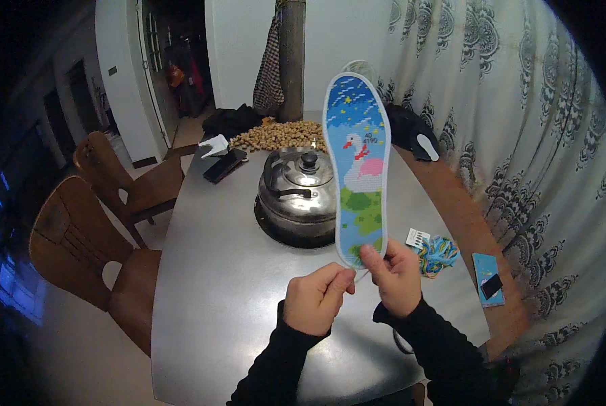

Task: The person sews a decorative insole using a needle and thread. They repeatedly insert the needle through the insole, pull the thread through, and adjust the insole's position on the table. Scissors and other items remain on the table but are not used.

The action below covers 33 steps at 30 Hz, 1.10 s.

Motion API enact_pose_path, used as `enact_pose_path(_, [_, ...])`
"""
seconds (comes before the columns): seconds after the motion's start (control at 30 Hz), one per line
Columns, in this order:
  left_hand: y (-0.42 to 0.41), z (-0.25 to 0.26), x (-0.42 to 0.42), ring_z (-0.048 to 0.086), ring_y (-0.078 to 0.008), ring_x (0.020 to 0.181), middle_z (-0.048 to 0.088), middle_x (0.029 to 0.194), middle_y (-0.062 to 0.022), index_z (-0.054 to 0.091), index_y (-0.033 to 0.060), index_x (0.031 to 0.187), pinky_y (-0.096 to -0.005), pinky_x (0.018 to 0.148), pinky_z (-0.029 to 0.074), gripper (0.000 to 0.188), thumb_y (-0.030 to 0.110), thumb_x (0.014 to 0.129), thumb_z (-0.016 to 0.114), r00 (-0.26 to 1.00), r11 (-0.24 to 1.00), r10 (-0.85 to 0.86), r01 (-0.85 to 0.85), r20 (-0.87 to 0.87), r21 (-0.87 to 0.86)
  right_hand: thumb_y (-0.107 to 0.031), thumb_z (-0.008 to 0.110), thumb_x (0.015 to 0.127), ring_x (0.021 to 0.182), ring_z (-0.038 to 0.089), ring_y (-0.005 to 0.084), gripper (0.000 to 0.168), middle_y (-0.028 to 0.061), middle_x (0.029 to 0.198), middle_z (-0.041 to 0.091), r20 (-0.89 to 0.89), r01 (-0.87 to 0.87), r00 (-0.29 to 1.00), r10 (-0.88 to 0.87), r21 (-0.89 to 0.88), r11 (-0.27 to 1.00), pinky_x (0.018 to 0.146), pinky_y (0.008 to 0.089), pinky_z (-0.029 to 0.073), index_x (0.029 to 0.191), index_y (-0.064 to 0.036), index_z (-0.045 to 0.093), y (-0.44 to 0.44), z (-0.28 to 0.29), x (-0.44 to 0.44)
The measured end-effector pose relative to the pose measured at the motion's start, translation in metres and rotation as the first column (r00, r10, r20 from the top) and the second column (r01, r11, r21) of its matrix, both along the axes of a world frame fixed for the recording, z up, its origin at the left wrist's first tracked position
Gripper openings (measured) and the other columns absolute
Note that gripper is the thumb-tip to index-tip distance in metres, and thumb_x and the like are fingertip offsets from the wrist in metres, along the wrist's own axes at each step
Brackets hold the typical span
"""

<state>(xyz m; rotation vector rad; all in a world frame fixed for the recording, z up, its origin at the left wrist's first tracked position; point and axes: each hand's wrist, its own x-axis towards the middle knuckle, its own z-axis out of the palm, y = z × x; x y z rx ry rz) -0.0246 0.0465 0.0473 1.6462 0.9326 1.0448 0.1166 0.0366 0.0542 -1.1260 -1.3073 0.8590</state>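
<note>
An embroidery insole (360,167) with a swan, green patches and a blue sky stands nearly upright above the metal-topped table (222,304). My right hand (397,276) grips its lower end, thumb on the printed face. Just below and left of that end, my left hand (319,297) is closed, fingertips pinched together near a thin pale strand that shows between the hands. Whether a needle is in the fingers cannot be told. To the right of my right hand lies a bundle of multicoloured embroidery thread (437,255) beside a white card (417,237) with dark marks.
A steel kettle (298,195) sits on a dark round base behind the insole. Farther back are a phone (225,166), a white packet (214,146) and heaped peanuts (277,136). Wooden chairs (80,238) stand left; a blue packet (487,279) and a patterned curtain (526,152) are right.
</note>
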Motion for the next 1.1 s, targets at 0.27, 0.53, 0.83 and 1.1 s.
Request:
enact_pose_path(0.27, [-0.006, 0.001, -0.002, 0.054, -0.0125, 0.046, 0.058, 0.056, -0.0053, 0.056, 0.002, 0.07, -0.0218, 0.045, 0.04, 0.017, 0.011, 0.08, 0.046, 0.951, 0.869, 0.309, -0.271, -0.027, 0.414, -0.015, 0.051, 0.08, 0.046, 0.037, 0.0044, 0.018, 0.0017, 0.055, 0.049, 0.115, 0.133, 0.98, -0.164, 0.24, 0.962, 0.041, 0.021, 0.031, 0.085, 0.002, 0.055, 0.0, -0.005, -0.007])
enact_pose_path(0.53, [-0.005, 0.003, -0.011, 0.06, -0.0162, 0.056, 0.059, 0.061, -0.0103, 0.055, -0.0022, 0.071, -0.0221, 0.05, 0.043, 0.024, 0.014, 0.083, 0.043, 0.999, 0.988, 0.035, -0.036, 0.008, 0.152, -0.015, 0.051, 0.08, 0.051, 0.04, 0.003, 0.02, 0.0006, 0.063, 0.054, 0.07, 0.109, 0.991, -0.117, 0.108, 0.988, 0.045, 0.0209, 0.033, 0.09, 0.002, 0.056, -0.006, 0.015, -0.004])
enact_pose_path(0.83, [-0.007, 0.021, -0.046, 0.039, -0.0046, 0.036, 0.045, 0.041, 0.0005, 0.055, -0.0001, 0.07, -0.0178, 0.04, 0.03, 0.027, 0.02, 0.084, 0.044, 0.972, 0.965, -0.162, 0.192, 0.17, -0.179, -0.015, 0.051, 0.08, 0.048, 0.037, 0.0052, 0.018, 0.0018, 0.055, 0.048, 0.21, 0.21, 0.936, -0.283, 0.311, 0.927, 0.043, 0.0212, 0.03, 0.085, 0.002, 0.055, 0.0, 0.008, 0.006])
enact_pose_path(1.1, [-0.01, 0.018, -0.056, 0.041, -0.006, 0.038, 0.053, 0.05, -0.0045, 0.057, -0.0013, 0.075, -0.0179, 0.04, 0.032, 0.029, 0.023, 0.085, 0.044, 0.889, 0.93, -0.35, 0.368, 0.296, -0.008, -0.015, 0.052, 0.08, 0.044, 0.034, 0.0043, 0.018, 0.0001, 0.053, 0.044, 0.225, 0.203, 0.934, -0.276, 0.301, 0.932, 0.04, 0.0211, 0.026, 0.085, 0.002, 0.055, -0.007, 0.018, 0.001])
